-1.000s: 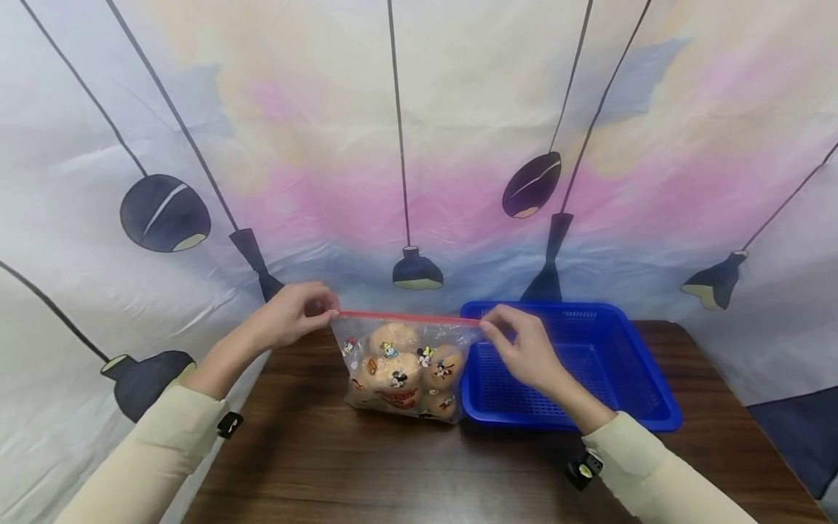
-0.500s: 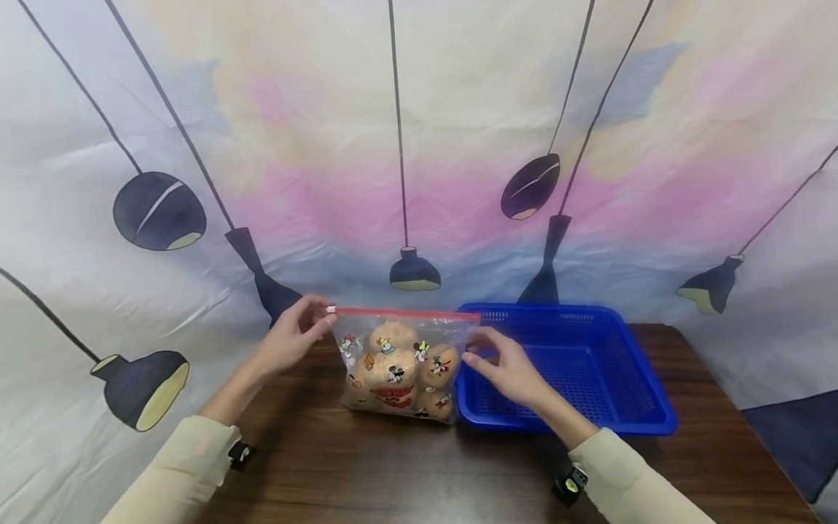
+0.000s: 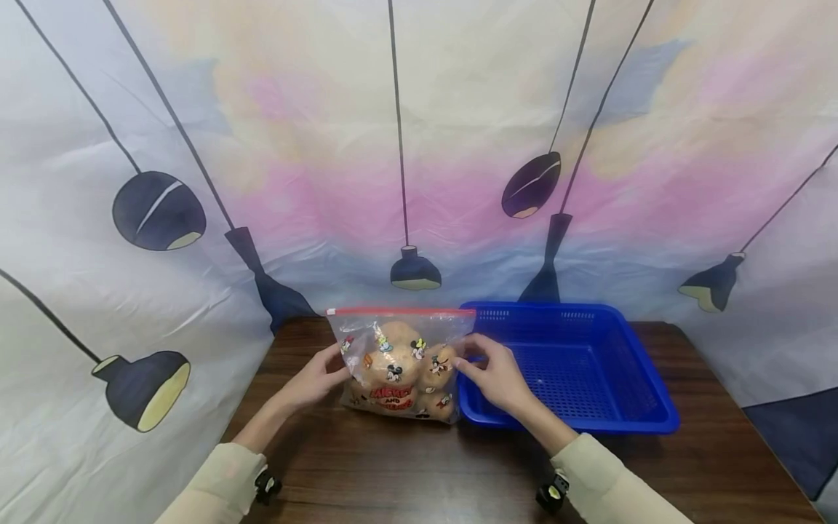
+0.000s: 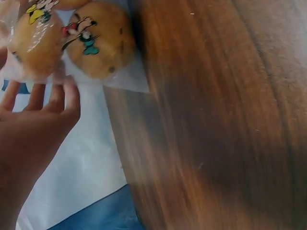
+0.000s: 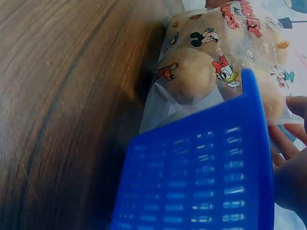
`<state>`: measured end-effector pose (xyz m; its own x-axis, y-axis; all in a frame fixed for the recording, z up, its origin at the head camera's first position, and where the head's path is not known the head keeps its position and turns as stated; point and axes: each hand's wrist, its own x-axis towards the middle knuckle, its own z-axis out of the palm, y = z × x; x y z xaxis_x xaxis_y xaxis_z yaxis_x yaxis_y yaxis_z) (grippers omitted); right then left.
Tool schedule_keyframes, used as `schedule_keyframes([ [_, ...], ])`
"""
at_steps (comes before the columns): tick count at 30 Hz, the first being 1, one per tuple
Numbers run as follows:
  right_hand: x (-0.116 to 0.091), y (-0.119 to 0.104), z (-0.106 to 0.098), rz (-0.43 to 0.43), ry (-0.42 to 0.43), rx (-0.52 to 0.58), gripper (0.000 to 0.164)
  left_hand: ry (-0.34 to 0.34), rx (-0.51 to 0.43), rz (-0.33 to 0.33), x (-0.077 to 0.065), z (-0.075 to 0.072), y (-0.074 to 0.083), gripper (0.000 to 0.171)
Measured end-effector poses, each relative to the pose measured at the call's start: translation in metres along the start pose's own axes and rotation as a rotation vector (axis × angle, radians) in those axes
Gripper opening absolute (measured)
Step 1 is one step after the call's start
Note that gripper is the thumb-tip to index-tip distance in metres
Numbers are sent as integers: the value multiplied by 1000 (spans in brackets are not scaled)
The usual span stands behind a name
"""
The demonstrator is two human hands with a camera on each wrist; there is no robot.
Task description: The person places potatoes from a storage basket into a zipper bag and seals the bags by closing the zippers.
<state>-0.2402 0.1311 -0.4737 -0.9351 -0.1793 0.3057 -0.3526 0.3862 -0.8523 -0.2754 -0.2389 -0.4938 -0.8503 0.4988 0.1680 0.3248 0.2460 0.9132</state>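
Note:
A clear zip bag (image 3: 396, 364) of potatoes (image 4: 103, 40) stands upright on the table, printed with cartoon figures. Its red zip strip (image 3: 399, 312) runs straight along the top, with a white slider at the left end. My left hand (image 3: 318, 378) holds the bag's left side, thumb toward the front and fingers behind; in the left wrist view its fingertips show partly through the plastic. On the opposite side, my right hand (image 3: 494, 372) grips the bag's edge, thumb in front and fingers mostly hidden behind it.
A blue plastic basket (image 3: 655, 378) with slotted walls stands right beside the bag, under my right hand. Brown wood-grain table (image 3: 393, 473) extends in front. A cloth backdrop (image 3: 327, 182) printed with lamps hangs close behind.
Both hands have left the zip strip and come down to the bag's sides, the right hand first, then the left. The bag has stayed nearly in place.

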Motion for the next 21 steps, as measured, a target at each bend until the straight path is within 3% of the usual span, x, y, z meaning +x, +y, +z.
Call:
schedule_keyframes([
  [6, 2, -7, 8, -17, 61, 61, 6, 151, 60, 42, -2, 10, -3, 39],
  [11, 9, -17, 14, 64, 80, 156, 8, 280, 165, 49, -6, 6, 5, 29],
  [15, 19, -27, 20, 131, 111, 202, 12, 366, 282, -11, -5, -7, 19, 16],
  [21, 39, -35, 35, 293, 118, 346, 16, 396, 412, -134, -4, -24, 31, 23],
])
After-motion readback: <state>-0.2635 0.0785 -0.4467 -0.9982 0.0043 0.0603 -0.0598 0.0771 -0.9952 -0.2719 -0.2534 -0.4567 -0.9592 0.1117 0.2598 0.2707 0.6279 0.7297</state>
